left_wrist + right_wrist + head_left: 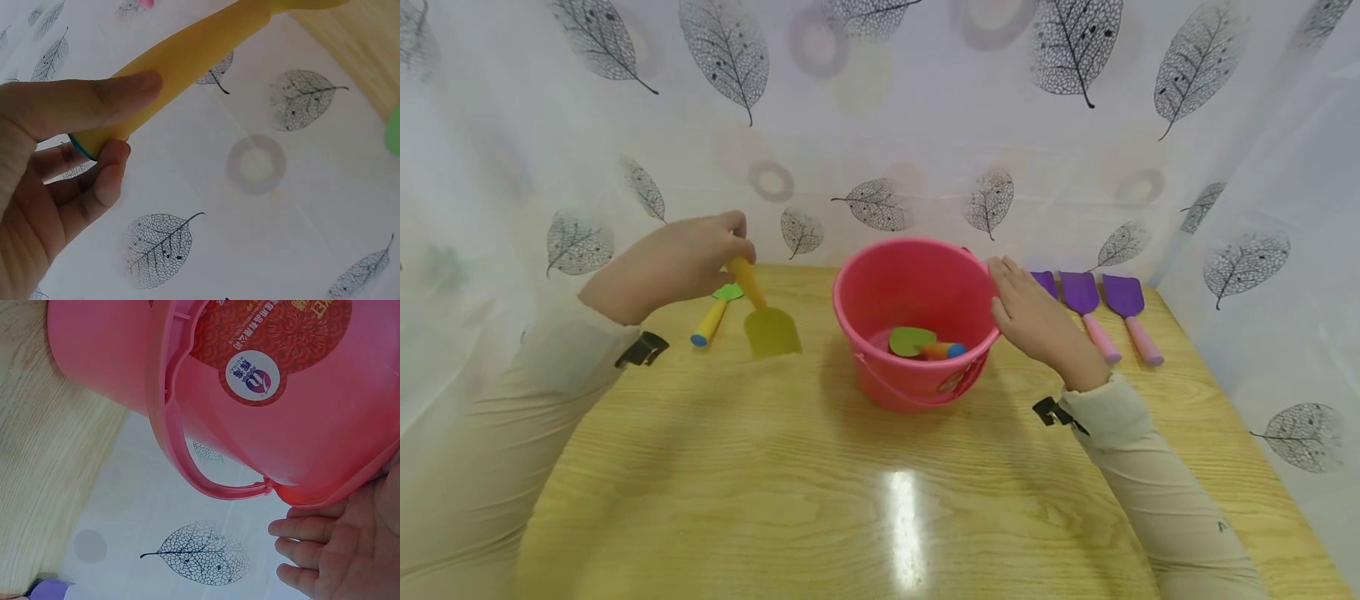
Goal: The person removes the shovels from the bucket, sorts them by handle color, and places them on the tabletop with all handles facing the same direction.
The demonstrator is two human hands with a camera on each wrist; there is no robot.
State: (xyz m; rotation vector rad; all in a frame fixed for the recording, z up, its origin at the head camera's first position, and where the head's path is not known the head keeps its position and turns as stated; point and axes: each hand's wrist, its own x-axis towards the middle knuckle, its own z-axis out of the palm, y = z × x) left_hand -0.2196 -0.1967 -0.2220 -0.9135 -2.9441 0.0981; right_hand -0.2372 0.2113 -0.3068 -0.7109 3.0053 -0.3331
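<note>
My left hand (688,257) holds a yellow toy shovel (772,332) by its handle, blade hanging down above the table. In the left wrist view, thumb and fingers pinch the handle (200,56) near its blue-green end. A pink bucket (887,385) stands upright in the middle. At its right rim rests my right hand (1037,321), fingers fairly straight; the right wrist view shows the fingers (306,553) along the rim. Inside the bucket lies a toy shovel with a green blade (910,341) and an orange, blue-tipped handle.
Behind my left hand, a green-bladed shovel with a yellow handle (710,322) lies on the wooden table (760,500). To the right lie purple shovels with pink handles (1080,293), one partly hidden by my right hand. A leaf-patterned curtain (880,117) hangs around the table.
</note>
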